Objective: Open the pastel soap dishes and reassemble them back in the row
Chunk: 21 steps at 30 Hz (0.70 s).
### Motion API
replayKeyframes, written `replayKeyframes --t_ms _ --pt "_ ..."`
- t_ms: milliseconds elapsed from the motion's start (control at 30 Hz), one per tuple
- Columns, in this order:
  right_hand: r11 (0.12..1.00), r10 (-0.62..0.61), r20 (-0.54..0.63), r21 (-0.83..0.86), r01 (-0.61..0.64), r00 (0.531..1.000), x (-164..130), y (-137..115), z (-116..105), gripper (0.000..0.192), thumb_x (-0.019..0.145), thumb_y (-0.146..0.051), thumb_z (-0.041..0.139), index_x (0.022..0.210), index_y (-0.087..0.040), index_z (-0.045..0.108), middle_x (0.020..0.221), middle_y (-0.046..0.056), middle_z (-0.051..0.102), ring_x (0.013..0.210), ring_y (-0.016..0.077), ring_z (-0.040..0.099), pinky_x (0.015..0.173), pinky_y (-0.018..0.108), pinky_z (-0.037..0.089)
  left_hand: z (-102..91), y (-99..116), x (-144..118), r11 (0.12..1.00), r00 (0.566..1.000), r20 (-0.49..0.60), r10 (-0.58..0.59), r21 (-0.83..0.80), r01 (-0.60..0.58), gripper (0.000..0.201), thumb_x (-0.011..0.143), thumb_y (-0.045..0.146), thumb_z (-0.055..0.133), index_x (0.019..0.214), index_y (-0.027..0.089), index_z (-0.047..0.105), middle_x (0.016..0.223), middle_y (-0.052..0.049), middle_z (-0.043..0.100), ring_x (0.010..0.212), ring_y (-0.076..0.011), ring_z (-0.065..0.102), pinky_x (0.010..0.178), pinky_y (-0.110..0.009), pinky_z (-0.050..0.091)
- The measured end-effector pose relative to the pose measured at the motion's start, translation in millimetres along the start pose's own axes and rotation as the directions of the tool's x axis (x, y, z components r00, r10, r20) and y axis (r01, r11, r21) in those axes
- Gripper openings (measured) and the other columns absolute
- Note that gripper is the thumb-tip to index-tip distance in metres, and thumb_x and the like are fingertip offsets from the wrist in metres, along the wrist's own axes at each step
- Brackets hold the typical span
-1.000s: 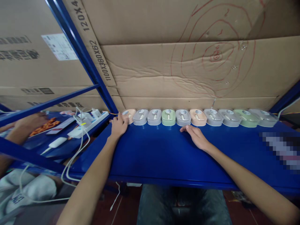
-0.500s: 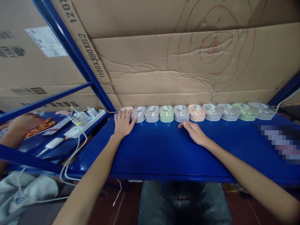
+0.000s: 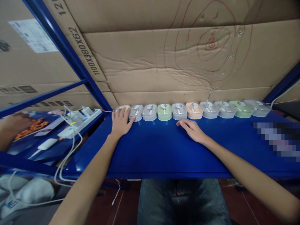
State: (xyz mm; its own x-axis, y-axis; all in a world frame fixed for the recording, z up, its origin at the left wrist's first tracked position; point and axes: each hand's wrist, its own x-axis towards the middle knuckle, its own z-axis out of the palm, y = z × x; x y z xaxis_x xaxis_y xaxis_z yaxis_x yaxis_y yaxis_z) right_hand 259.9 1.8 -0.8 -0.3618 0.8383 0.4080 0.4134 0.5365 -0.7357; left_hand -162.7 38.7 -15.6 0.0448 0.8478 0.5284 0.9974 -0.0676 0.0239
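Observation:
Small rounded plastic boxes with clear lids stand side by side in a row along the back of a blue shelf [image 3: 154, 150]. Each lid has a round sticker and a pale bar-shaped tab. At the left end my left hand [image 3: 120, 123] lies over a peach box [image 3: 123, 108], fingers spread, partly hiding it. Its thumb reaches in front of a grey box [image 3: 136, 111]. My right hand [image 3: 192, 129] rests on the shelf just in front of another grey box [image 3: 179, 111], fingers loosely bent and nothing held. A green box [image 3: 164, 111] and a second peach box [image 3: 194, 110] flank that one.
Cardboard [image 3: 150, 59] with red rings drawn on it backs the shelf. To the left, past a blue post [image 3: 90, 89], are a power strip [image 3: 77, 123], white cables, and another person's hand [image 3: 16, 125] near orange snacks [image 3: 32, 128]. A blurred-out object [image 3: 276, 137] lies at right.
The view has shifted slightly, so the scene sits a little further left. My left hand stays on the peach box and my right hand keeps its place on the shelf.

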Motion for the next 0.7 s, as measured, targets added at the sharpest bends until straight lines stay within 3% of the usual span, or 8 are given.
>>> replayKeyframes --t_ms 233,367,467,533,633,700 --pt "1.0 -0.018 0.001 -0.024 0.018 1.0 -0.8 -1.7 0.2 0.048 0.107 -0.066 0.049 0.1 -0.027 0.076 0.108 0.008 0.082 0.106 0.0322 0.076 0.098 0.05 0.057 -1.5 2.3 0.0 1.0 1.0 -0.001 -0.004 0.018 0.004 0.078 0.107 0.063 0.03 0.167 0.014 0.045 0.174 -0.018 0.042 0.163 -0.0419 0.029 0.134 -0.06 0.012" --pt "0.992 -0.096 -0.107 -0.091 0.087 0.99 1.2 -8.5 -25.8 0.037 0.106 -0.058 0.057 0.107 -0.027 0.076 0.112 0.01 0.082 0.1 0.0298 0.076 0.093 0.048 0.059 -1.4 2.6 1.0 1.0 1.0 0.003 -0.006 0.021 0.006 0.076 0.107 0.062 0.032 0.166 0.015 0.047 0.173 -0.018 0.043 0.163 -0.0425 0.031 0.133 -0.061 0.013" --pt "0.959 -0.142 -0.308 -0.277 0.054 0.941 7.5 -7.6 -76.9 0.037 0.106 -0.059 0.06 0.115 -0.027 0.076 0.118 0.014 0.08 0.1 0.0284 0.076 0.091 0.045 0.059 -1.5 3.1 1.3 1.0 1.0 0.007 -0.015 0.019 0.015 0.075 0.107 0.06 0.035 0.166 0.015 0.047 0.174 -0.018 0.042 0.163 -0.0421 0.03 0.133 -0.061 0.013" --pt "0.89 -0.129 -0.43 -0.447 -0.087 0.894 12.2 2.0 -125.5 0.044 0.104 -0.063 0.06 0.122 -0.026 0.076 0.12 0.015 0.08 0.1 0.0262 0.076 0.082 0.041 0.058 -1.7 3.6 1.0 1.0 1.0 0.001 -0.014 0.021 0.014 0.075 0.107 0.06 0.034 0.165 0.015 0.048 0.174 -0.018 0.043 0.163 -0.0421 0.03 0.133 -0.06 0.013" --pt "0.821 -0.075 -0.558 -0.505 -0.267 0.826 12.8 35.9 -211.0 0.06 0.106 -0.06 0.058 0.135 -0.01 0.073 0.129 0.031 0.073 0.109 0.0308 0.074 0.083 0.046 0.054 -1.4 3.8 0.4 1.0 1.0 -0.012 0.001 0.022 -0.001 0.076 0.108 0.061 0.032 0.165 0.014 0.048 0.173 -0.019 0.043 0.162 -0.0423 0.032 0.134 -0.06 0.013" --pt "0.654 -0.009 -0.615 -0.6 -0.461 0.788 5.1 69.4 -267.6 0.069 0.108 -0.063 0.052 0.14 -0.004 0.071 0.124 0.035 0.074 0.122 0.0325 0.07 0.092 0.049 0.051 -0.4 3.3 0.2 1.0 1.0 -0.021 0.0 0.02 0.001 0.077 0.107 0.062 0.031 0.166 0.014 0.047 0.172 -0.019 0.044 0.162 -0.042 0.032 0.134 -0.059 0.013"
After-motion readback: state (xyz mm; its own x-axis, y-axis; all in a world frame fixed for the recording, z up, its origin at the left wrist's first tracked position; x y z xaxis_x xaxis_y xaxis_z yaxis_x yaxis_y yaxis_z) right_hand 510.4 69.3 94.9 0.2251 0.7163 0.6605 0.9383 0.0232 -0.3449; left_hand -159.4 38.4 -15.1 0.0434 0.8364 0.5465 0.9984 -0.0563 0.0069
